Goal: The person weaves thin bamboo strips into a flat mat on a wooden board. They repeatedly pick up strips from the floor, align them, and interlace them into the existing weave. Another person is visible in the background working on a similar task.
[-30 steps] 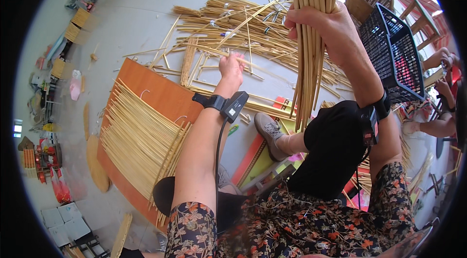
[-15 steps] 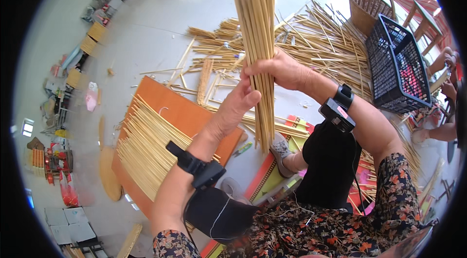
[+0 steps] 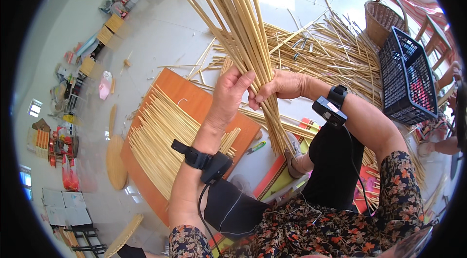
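A thick bundle of long straw-coloured sticks point(image 3: 238, 29) stands tilted in front of me, its top fanning out past the upper edge. My left hand point(image 3: 229, 93) is closed round the bundle's left side, thumb across the front. On the opposite side my right hand point(image 3: 279, 86) grips the same bundle slightly lower, fingers curled round it. The bundle's lower ends point(image 3: 279, 146) come down beside my shoe point(image 3: 294, 156). To the left, a row of similar sticks point(image 3: 163, 136) lies side by side on an orange-brown board point(image 3: 180, 87).
Loose sticks point(image 3: 326, 58) are heaped on the floor beyond my hands. A dark plastic crate point(image 3: 406, 75) and a wicker basket point(image 3: 384, 19) stand at the right. A green-handled cutter point(image 3: 256, 147) lies beside the board. Another person's arm point(image 3: 446, 146) shows at far right.
The bundle has tipped so its top leans left and spreads apart. My left hand has risen and closed on it. The whole view has shifted a little.
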A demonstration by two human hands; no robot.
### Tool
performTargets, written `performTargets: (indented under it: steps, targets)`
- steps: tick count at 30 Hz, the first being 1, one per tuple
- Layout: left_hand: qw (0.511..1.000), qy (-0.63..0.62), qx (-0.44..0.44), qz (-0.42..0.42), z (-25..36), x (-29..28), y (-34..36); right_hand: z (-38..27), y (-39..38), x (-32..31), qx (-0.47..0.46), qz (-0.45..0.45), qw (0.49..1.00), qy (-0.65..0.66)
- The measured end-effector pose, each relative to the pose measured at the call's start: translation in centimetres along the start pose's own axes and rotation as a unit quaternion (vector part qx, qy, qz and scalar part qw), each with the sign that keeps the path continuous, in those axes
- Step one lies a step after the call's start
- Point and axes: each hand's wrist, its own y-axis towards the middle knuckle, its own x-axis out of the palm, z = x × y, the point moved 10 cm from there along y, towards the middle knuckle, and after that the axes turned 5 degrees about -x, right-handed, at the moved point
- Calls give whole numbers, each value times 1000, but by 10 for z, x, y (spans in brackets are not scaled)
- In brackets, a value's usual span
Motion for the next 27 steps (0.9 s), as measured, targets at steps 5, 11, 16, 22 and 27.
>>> performTargets:
  steps: [5,11,16,22,27]
  targets:
    - [1000,-5,-2,28,2,-13,-9,6,9,5,23,-10,999,24]
    - [1000,-4,14,24,7,-18,-16,11,17,10,30,-30,998,47]
    - [1000,0,21,17,19,-15,-17,22,18,3,49,-24,998,44]
    - [985,31,109,132,32,-37,-19,19,17,7,63,-5,997,40]
    - [989,7,70,134,18,-49,-18,18,17,4,53,-3,998,26]
